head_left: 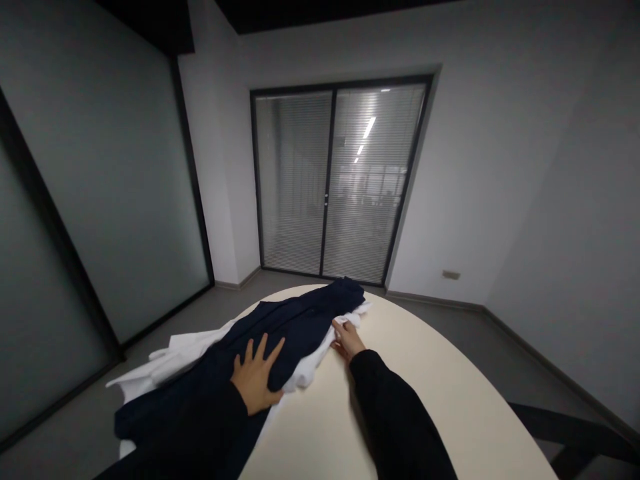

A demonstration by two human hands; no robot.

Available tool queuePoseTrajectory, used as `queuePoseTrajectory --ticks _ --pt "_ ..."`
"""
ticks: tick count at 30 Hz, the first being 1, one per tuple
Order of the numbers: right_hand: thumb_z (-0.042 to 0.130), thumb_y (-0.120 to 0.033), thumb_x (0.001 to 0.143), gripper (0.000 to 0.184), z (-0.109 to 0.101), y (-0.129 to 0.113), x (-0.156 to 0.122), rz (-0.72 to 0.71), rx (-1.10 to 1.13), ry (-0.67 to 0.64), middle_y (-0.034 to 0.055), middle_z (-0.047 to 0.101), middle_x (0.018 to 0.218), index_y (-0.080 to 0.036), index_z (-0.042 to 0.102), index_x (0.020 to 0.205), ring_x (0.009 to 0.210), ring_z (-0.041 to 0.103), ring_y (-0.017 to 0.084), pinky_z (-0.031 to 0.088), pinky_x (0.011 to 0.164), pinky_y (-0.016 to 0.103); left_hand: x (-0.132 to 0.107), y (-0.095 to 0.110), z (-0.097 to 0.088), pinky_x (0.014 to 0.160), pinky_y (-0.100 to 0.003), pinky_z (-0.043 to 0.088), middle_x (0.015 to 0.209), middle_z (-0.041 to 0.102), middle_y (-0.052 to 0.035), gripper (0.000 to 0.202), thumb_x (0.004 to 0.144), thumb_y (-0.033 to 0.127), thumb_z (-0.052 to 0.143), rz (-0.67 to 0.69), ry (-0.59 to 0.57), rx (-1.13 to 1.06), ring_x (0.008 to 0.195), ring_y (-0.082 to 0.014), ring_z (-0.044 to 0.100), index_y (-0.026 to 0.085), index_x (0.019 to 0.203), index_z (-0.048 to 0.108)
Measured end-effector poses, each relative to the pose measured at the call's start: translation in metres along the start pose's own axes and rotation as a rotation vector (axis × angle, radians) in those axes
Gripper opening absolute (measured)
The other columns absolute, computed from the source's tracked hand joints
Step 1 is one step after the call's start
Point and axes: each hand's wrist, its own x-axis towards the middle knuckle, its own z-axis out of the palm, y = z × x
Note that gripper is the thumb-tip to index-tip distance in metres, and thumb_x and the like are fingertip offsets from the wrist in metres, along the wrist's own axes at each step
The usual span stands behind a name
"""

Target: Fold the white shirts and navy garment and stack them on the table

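A dark navy garment (295, 323) lies stretched along the left side of a pale oval table (430, 393), on top of a white garment (185, 353) that sticks out beneath it. My left hand (256, 379) lies flat on the navy cloth, fingers spread. My right hand (346, 339) is closed in a pinch on the white garment's edge, just beside the navy cloth. Both arms wear black sleeves.
The garments hang over the table's left edge. A dark chair (575, 433) stands at the lower right. Ahead is a glass double door with blinds (335, 183); a frosted glass wall (90, 200) runs along the left.
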Motion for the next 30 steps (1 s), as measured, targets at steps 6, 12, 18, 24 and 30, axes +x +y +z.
queuePoseTrajectory --ticks 6,12,18,24,30 --pt "0.05 -0.046 0.082 0.055 -0.021 0.019 -0.01 -0.152 -0.238 0.008 0.017 0.053 0.134 -0.019 0.047 0.13 0.103 0.065 0.022 0.056 0.075 0.032 0.053 -0.025 0.014 0.1 -0.069 0.023 0.16 0.006 -0.0146 0.097 0.064 0.051 0.063 -0.015 0.055 0.012 0.14 -0.0503 0.01 0.029 0.15 0.026" --pt "0.061 -0.037 0.073 0.042 -0.074 0.036 -0.047 -0.373 -0.498 0.042 0.0138 0.066 0.119 -0.017 0.066 0.11 0.114 0.057 0.028 0.04 0.106 0.044 0.09 -0.028 0.02 0.097 -0.07 0.025 0.16 0.01 -0.0145 0.092 0.064 0.05 0.062 -0.022 0.072 0.05 0.14 -0.0505 0.012 0.028 0.148 0.032" --pt "0.054 -0.037 0.08 0.046 -0.12 0.056 -0.084 -0.551 -0.986 0.073 0.0117 0.058 0.134 -0.017 0.066 0.119 0.127 0.049 0.028 0.035 0.111 0.045 0.102 -0.035 0.01 0.098 -0.069 0.028 0.16 0.01 -0.0122 0.086 0.061 0.041 0.064 0.011 -0.031 0.06 0.139 -0.0511 0.012 0.026 0.143 0.042" --pt "0.051 -0.039 0.084 0.049 -0.128 0.058 -0.094 -0.493 -1.128 0.121 0.0124 0.056 0.137 -0.015 0.063 0.125 0.129 0.048 0.027 0.036 0.11 0.042 0.089 -0.005 -0.018 0.103 -0.066 0.023 0.159 0.01 -0.0188 0.12 0.051 0.039 0.078 -0.075 -0.053 0.077 0.138 -0.0537 0.013 0.024 0.153 0.015" --pt "0.053 -0.036 0.082 0.044 -0.119 0.032 -0.109 -0.454 -1.225 0.109 0.0121 0.059 0.132 -0.018 0.064 0.121 0.123 0.052 0.027 0.038 0.107 0.041 0.059 0.09 -0.005 0.115 -0.051 0.011 0.159 0.014 -0.0132 0.08 0.082 0.033 0.056 0.346 0.356 -0.026 0.146 -0.0356 0.004 0.016 0.151 0.02"
